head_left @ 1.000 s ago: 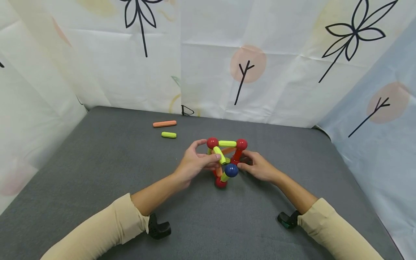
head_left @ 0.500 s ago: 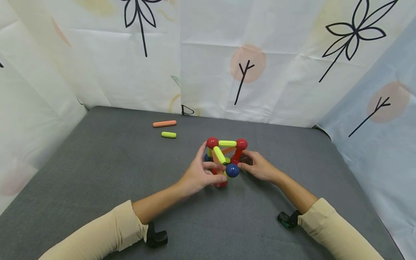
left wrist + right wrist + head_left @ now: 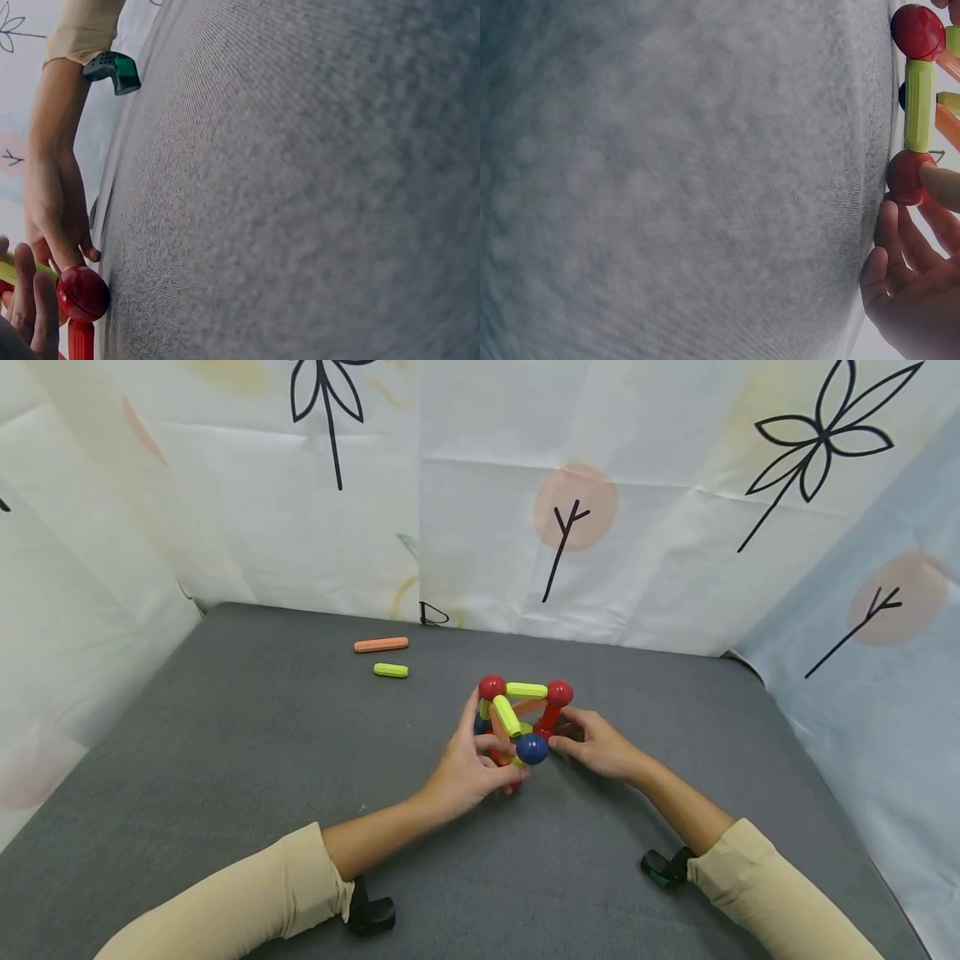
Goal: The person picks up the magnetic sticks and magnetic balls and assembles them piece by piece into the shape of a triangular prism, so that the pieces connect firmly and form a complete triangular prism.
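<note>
Between both hands stands a ball-and-stick toy frame of red and blue balls with red, orange and yellow-green sticks. My left hand holds its left and near side, thumb and fingertips right by the short stick under the near blue ball. A yellow-green stick slopes from the upper left red ball toward that blue ball, its lower end free. On the right, my right hand pinches the low red ball, from which a yellow-green stick runs to another red ball. My left fingers hide part of the frame.
Two loose sticks, one orange and one yellow-green, lie toward the back left of the grey table. A white printed curtain rises behind the table's far edge and along its sides.
My left hand has let go of the sloping yellow-green stick and moved down to the short stick by the near blue ball. That ball has shifted slightly. My right hand keeps its place.
</note>
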`<state>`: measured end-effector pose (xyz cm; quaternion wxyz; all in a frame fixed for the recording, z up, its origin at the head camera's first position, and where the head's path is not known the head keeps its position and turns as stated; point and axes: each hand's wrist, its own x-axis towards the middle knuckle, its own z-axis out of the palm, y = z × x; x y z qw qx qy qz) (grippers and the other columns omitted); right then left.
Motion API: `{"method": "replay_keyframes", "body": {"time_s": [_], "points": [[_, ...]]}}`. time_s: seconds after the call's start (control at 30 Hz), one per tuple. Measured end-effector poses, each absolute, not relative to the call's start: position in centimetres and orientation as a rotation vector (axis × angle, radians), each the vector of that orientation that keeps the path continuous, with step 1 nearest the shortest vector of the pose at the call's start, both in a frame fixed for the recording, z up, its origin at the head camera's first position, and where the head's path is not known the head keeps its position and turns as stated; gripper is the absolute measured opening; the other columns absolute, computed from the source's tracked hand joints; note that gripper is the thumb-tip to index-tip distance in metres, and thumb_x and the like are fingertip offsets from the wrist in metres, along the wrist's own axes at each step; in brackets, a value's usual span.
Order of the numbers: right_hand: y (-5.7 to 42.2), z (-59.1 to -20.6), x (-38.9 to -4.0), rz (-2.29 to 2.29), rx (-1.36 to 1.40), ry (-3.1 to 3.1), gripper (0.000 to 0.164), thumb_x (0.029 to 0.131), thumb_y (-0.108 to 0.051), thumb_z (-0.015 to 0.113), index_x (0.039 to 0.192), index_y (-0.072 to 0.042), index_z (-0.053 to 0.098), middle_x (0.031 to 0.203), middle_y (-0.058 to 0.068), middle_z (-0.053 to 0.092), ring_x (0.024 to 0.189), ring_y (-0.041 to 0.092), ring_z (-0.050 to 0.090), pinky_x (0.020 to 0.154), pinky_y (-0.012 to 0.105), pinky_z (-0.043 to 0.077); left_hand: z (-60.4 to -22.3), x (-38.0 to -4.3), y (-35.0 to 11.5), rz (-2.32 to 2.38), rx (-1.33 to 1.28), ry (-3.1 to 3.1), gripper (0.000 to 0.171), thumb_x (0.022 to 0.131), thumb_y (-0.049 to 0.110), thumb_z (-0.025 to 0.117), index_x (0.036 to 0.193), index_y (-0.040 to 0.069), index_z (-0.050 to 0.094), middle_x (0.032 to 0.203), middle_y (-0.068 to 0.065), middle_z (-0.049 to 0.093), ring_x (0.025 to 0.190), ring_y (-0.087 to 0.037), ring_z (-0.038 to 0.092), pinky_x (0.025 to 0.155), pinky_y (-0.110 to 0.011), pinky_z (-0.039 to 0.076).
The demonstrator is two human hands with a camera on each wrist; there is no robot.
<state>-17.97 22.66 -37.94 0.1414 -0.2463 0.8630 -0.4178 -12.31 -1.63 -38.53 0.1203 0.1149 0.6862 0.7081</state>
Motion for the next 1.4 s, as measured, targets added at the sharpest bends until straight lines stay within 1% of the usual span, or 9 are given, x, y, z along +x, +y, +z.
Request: {"method": "replay_keyframes", "body": {"time_s": [0.17,0.43,0.53,0.67,0.73,0.83,0.93,1.2,1.4], "points": [[22.7,-37.9,-18.0,-1.205,-0.723,2.498,0.037,0.098,-0.009,0.062,0.132,0.003,0.055,0.122,0.017,0.065,0.109,0.031,0.062,0.097,0.051,0.049,-38.3,-12.1,-1.9,2.075,0.316,2.014,0.108,0.085,0.01,0.08,0.159,0.028,0.004,0.099,-0.011,0.071,0.061,-0.025,0.067,0.065,-0.033,0.058],[22.6,-37.9,-17.9,-1.187,-0.705,2.518,0.038,0.097,-0.01,0.064,0.131,0.004,0.055,0.12,0.017,0.065,0.107,0.031,0.063,0.094,0.05,0.05,-38.3,-11.9,-2.4,2.035,0.352,2.12,0.097,0.087,0.011,0.078,0.157,0.027,0.013,0.103,-0.008,0.068,0.061,-0.025,0.067,0.064,-0.033,0.056],[22.6,-37.9,-17.9,-1.182,-0.697,2.519,0.04,0.097,-0.011,0.064,0.132,0.004,0.055,0.12,0.017,0.065,0.106,0.031,0.062,0.093,0.05,0.051,-38.5,-12.0,-2.7,2.007,0.383,2.154,0.093,0.087,0.011,0.078,0.157,0.023,0.017,0.105,-0.007,0.068,0.062,-0.023,0.067,0.064,-0.032,0.056],[22.7,-37.9,-18.0,-1.175,-0.735,2.52,0.043,0.096,-0.011,0.066,0.133,0.005,0.054,0.122,0.018,0.064,0.106,0.031,0.063,0.092,0.05,0.051,-38.7,-12.1,-3.2,1.955,0.469,2.239,0.09,0.085,0.008,0.079,0.156,0.017,0.023,0.104,-0.007,0.068,0.07,-0.019,0.067,0.065,-0.029,0.055],[22.8,-37.9,-17.9,-1.17,-0.763,2.519,0.044,0.094,-0.012,0.067,0.132,0.006,0.054,0.122,0.019,0.064,0.106,0.031,0.063,0.091,0.048,0.051,-38.7,-12.3,-3.5,1.927,0.526,2.293,0.089,0.083,0.006,0.079,0.154,0.014,0.026,0.102,-0.006,0.068,0.076,-0.017,0.066,0.069,-0.028,0.055],[22.9,-37.9,-17.8,-1.159,-0.767,2.517,0.042,0.092,-0.013,0.071,0.127,0.005,0.058,0.116,0.017,0.067,0.101,0.029,0.064,0.086,0.044,0.053,-38.8,-12.7,-4.0,1.89,0.604,2.359,0.087,0.081,0.003,0.081,0.152,0.011,0.031,0.098,-0.006,0.069,0.085,-0.018,0.065,0.074,-0.029,0.055],[23.0,-37.8,-17.6,-1.147,-0.758,2.514,0.041,0.091,-0.015,0.073,0.124,0.005,0.059,0.112,0.015,0.068,0.096,0.026,0.065,0.082,0.039,0.054,-38.9,-13.1,-4.4,1.854,0.656,2.399,0.086,0.081,0.003,0.081,0.151,0.009,0.032,0.098,-0.005,0.07,0.09,-0.019,0.065,0.075,-0.03,0.056],[22.8,-37.7,-16.7,-1.139,-0.773,2.511,0.039,0.092,-0.015,0.071,0.125,0.002,0.059,0.113,0.012,0.069,0.097,0.024,0.067,0.084,0.038,0.055,-39.1,-14.7,-6.0,1.855,0.703,2.335,0.076,0.083,-0.001,0.077,0.148,0.007,0.038,0.101,-0.011,0.07,0.096,-0.024,0.065,0.079,-0.036,0.058],[22.5,-37.7,-16.3,-1.165,-0.827,2.486,0.039,0.092,-0.013,0.07,0.126,0.003,0.059,0.113,0.013,0.069,0.095,0.023,0.068,0.083,0.033,0.055,-39.5,-16.1,-7.1,1.808,0.682,2.382,0.06,0.084,0.001,0.077,0.138,0.004,0.051,0.102,-0.011,0.07,0.097,-0.023,0.065,0.084,-0.038,0.057]]}}
